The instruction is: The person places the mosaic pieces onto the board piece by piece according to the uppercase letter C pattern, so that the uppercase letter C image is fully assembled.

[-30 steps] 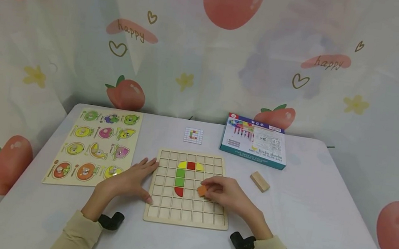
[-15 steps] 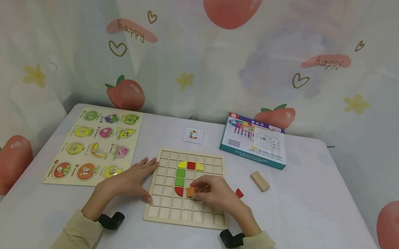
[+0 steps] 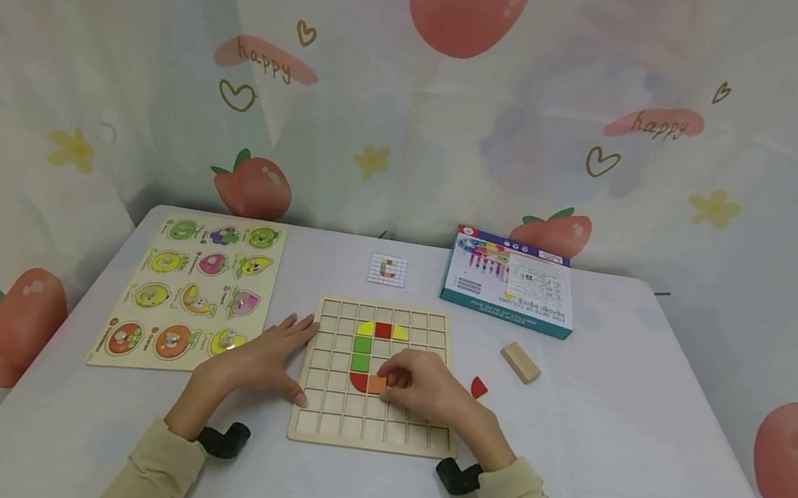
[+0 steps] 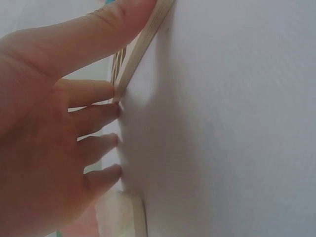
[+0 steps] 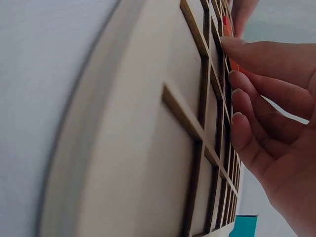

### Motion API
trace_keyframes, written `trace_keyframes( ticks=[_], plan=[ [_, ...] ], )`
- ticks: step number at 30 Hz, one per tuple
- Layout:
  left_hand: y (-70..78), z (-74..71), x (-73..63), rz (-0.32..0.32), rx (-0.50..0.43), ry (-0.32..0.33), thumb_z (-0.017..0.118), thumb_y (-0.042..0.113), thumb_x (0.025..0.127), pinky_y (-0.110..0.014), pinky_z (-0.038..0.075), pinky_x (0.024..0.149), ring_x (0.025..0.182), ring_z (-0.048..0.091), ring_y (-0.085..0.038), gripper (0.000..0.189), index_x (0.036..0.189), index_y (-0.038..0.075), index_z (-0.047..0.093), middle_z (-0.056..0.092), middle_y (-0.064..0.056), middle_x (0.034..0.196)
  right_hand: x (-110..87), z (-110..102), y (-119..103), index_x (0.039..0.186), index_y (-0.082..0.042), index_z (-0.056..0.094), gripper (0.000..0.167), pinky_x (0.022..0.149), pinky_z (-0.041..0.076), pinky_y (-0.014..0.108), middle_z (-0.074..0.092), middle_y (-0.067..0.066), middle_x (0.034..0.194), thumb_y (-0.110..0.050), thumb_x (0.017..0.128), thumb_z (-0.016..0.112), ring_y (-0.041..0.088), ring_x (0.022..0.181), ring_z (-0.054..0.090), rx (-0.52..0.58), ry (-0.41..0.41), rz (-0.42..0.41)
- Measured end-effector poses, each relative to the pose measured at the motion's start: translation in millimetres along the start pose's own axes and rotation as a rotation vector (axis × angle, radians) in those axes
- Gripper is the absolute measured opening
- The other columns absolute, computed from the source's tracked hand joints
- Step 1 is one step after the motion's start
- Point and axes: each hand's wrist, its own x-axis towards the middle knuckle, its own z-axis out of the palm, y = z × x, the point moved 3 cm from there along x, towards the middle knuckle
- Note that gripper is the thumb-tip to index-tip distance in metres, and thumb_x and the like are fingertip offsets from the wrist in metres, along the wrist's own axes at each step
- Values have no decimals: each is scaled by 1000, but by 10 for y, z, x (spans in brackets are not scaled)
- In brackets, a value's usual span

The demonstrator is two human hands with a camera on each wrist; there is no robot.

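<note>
A wooden grid board (image 3: pixel 337 428) lies on the table. Its cells hold two yellow quarter-round tiles, a red square tile (image 3: pixel 383 331), two green square tiles (image 3: pixel 362 353) and a red quarter-round tile (image 3: pixel 358 382). Beside that last one, an orange square tile (image 3: pixel 376 385) lies in or on its cell, pinched at its right side by the thumb and fingers of my right hand (image 3: pixel 422 384). My left hand (image 3: pixel 263 361) rests against the board's left edge, thumb and fingers spread. In the left wrist view its fingertips (image 4: pixel 111 113) touch near the board's side.
A loose red quarter-round tile (image 3: pixel 478 387) and a plain wooden block (image 3: pixel 520 363) lie right of the board. A small pattern card (image 3: pixel 388 270) and a teal-edged box (image 3: pixel 510 282) are behind it. A fruit puzzle board (image 3: pixel 166 235) lies at the left.
My right hand has moved left with the orange tile, which now lies beside the red quarter-round tile. The loose red tile has come into view. The left hand has stayed put.
</note>
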Motion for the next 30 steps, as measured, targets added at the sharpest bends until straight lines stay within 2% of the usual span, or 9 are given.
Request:
trace_keyframes(
  ticks=[5,11,20,30],
  plan=[
    [-1,1,-1,7,3,3,95,31,71,-63,17,126,160,9,-40,114,161,3,31,21,-14,171,-18,-15,10,109,-9,75,20,71,52,20,64,-6,87,-11,89,79,12,82,57,-12,3,-40],
    [10,-1,-2,10,3,5,95,32,71,-64,17,126,159,9,-41,114,161,3,31,21,-15,171,-123,-116,124,109,-9,75,18,74,53,20,70,-5,94,-9,92,76,9,82,59,4,50,-71],
    [3,6,-6,10,1,0,95,31,71,-63,17,126,160,9,-41,113,161,3,31,21,-15,171,-340,-285,350,109,-11,76,16,75,54,21,70,-6,94,-17,94,75,10,84,59,-11,89,10],
    [-6,7,-3,-16,-5,-12,93,32,74,-62,17,126,160,6,-38,113,163,6,28,17,-11,173,-565,-547,564,107,-10,76,15,70,51,20,70,-5,93,-12,92,76,11,82,57,-80,193,57]
  ],
)
